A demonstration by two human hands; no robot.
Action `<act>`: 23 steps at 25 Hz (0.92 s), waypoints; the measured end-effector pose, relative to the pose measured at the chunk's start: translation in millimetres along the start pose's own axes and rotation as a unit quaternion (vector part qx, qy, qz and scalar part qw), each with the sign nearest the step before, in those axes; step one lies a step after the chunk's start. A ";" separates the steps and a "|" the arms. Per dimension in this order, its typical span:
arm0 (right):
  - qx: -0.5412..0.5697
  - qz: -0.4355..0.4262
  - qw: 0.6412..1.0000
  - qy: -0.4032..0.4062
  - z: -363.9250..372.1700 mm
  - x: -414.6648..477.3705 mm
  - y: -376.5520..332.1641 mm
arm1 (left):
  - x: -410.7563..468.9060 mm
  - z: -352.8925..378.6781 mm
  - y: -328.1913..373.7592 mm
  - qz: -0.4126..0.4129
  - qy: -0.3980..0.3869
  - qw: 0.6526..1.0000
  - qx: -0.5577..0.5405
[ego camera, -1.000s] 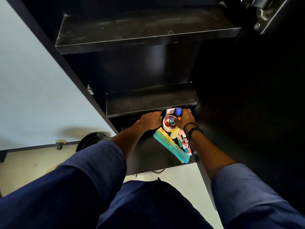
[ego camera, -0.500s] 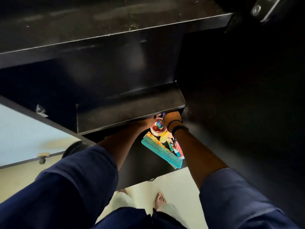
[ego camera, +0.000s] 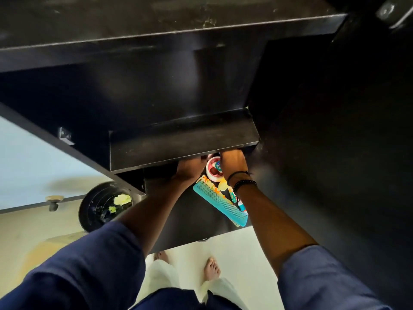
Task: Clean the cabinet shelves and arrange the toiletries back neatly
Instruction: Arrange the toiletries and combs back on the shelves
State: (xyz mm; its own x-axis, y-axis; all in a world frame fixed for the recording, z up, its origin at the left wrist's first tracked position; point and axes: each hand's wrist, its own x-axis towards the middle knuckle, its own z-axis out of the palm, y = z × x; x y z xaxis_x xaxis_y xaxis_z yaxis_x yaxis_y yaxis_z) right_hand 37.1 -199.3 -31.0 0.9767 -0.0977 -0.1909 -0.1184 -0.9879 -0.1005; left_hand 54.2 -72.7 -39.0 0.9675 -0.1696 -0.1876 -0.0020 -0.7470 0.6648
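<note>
A teal comb point(ego camera: 220, 203) lies on the bottom shelf point(ego camera: 185, 222) of the black cabinet, right of the frame's centre; its long axis runs diagonally from upper left to lower right, one end near the left hand point(ego camera: 190, 170) and the other close to the shelf's front edge; its teeth face lower left. Along its upper-right side lies a row of small colourful toiletries point(ego camera: 232, 195), too tightly packed to tell apart, following the same diagonal. Above the comb's upper end sits a round white tub point(ego camera: 214, 170) with a red and multicoloured top, between the two hands.

Both hands reach under the middle shelf point(ego camera: 183, 144), whose front edge hides the fingertips; the left hand lies palm down just left of the tub, its fingers curled forward, and whether it grips anything cannot be told; the right hand point(ego camera: 232, 163), with dark beaded bracelets point(ego camera: 243, 183) at the wrist, rests against the tub's right side, and how far its fingers are spread cannot be told either. The hands are near each other, parted only by the tub.

At lower left of the frame a black bin point(ego camera: 100, 206) stands on the floor, holding crumpled yellowish scraps.
</note>
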 end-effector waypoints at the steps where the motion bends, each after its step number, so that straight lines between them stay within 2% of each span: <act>1: 0.024 0.000 1.000 0.019 -2.8 -9.5 -4.8 | -12.9 -8.0 3.1 -0.002 0.014 0.999 -0.033; 5: 0.081 -0.126 0.975 0.166 3.7 -49.8 -30.6 | -67.9 -30.3 -13.2 0.044 0.094 0.993 -0.052; 8: 0.165 -0.180 0.961 0.128 2.9 -73.5 -50.2 | -106.6 -45.5 -23.8 0.064 0.128 0.989 -0.049; 12: 0.253 -0.197 0.936 0.143 -9.1 -106.6 -67.3 | -151.7 -75.4 -29.7 0.071 0.178 0.980 -0.054; 14: 0.340 -0.191 0.916 0.099 -21.2 -120.5 -73.0 | -168.0 -94.0 -29.1 0.091 0.190 0.976 -0.054; 18: 0.457 -0.216 0.860 0.073 -58.4 -138.7 -82.9 | -194.5 -125.3 -13.5 0.117 0.230 0.962 -0.085; 23: 0.483 -0.281 0.819 0.133 -128.8 -156.9 -98.8 | -216.5 -163.5 29.4 0.132 0.299 0.935 -0.139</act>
State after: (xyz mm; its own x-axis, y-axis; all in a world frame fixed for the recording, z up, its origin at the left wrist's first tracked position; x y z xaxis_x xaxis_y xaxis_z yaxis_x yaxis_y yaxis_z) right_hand -81.4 -101.9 134.6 0.9142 0.1898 0.3582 0.4035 -0.3422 -0.8486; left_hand -114.0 47.2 139.3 0.9114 0.1273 0.3914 -0.2745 -0.5205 0.8085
